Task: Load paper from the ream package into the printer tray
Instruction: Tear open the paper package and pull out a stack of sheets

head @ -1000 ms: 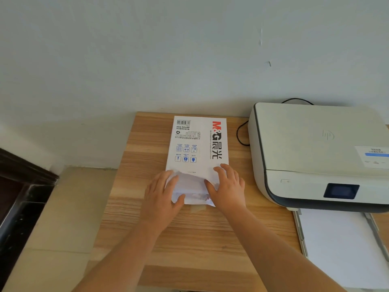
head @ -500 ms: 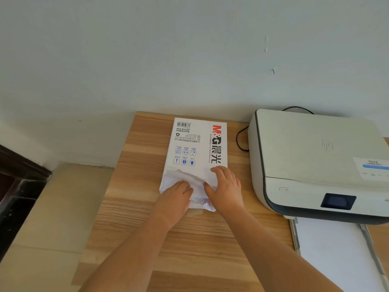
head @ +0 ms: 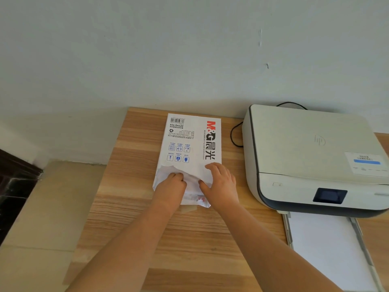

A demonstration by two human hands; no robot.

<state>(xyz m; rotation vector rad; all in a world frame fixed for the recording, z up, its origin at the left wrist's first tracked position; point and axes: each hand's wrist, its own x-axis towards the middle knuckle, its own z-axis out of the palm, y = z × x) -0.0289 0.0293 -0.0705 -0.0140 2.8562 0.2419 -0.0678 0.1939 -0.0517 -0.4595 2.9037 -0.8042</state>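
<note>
Gripping the ream package (head: 190, 142) torn near end, left hand (head: 171, 189) bunched closed, right hand (head: 221, 184) spread flat on wrapper.

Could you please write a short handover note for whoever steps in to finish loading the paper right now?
Left hand: fingers curled into the torn near end of the ream package, apparently gripping wrapper or sheets.
Right hand: flat on the package's right near corner, holding it down.
Package lies flat on the wooden table, left of the printer.
Printer tray is pulled out, showing a white surface inside.
Done: wrapper torn open.
Left: draw out a stack, square it, lay it in the tray, push the tray in.
</note>
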